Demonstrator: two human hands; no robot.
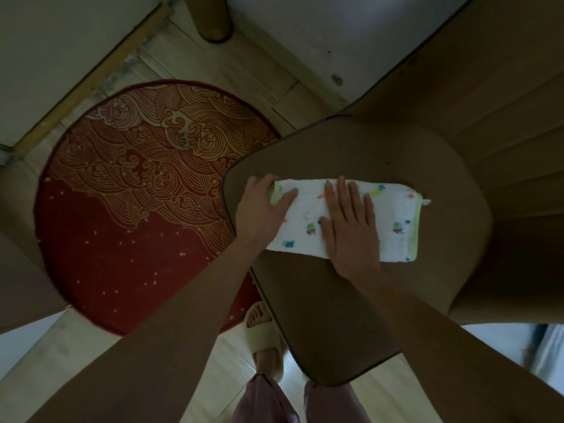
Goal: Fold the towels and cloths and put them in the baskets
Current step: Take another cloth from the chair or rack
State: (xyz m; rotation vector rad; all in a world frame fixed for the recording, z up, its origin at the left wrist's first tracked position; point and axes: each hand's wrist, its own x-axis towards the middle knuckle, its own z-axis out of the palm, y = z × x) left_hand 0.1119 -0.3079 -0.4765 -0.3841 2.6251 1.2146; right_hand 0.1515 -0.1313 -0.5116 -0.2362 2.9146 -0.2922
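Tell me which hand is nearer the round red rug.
Left. The left hand grips the cloth's end nearest the rug; the right hand lies flat mid-cloth, farther away.

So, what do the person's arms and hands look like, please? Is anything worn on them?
Both forearms are bare, with no sleeves in view. The left hand and right hand show no gloves, rings, watch or bracelet. The nails on the fingers look short.

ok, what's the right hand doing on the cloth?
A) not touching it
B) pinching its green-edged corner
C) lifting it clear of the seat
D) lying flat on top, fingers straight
D: the right hand lies palm down with straight fingers on the white printed cloth, which rests flat on the brown chair seat.
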